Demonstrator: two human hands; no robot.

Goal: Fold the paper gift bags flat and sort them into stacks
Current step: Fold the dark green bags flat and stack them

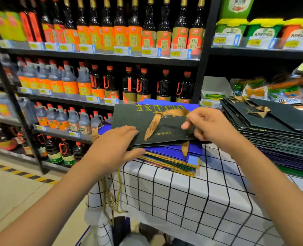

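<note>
Dark green paper, lettered "DELUXE" in gold, is forming the flattened gift bag (147, 125) now lying on top of the mixed stack of blue and green bags (175, 157) at the left end of the checked worktop (182, 192). The left hand (115, 148) is gripping the bag's near left edge, fingers lying on top and thumb tucked beneath. The right hand (209, 123) is pinching the bag's right edge beside the gold ribbon handle (152, 126). A taller stack of dark green bags (274, 128) is sitting just beside, to the right. Shelves of sauce bottles (111, 41) are standing behind.
</note>
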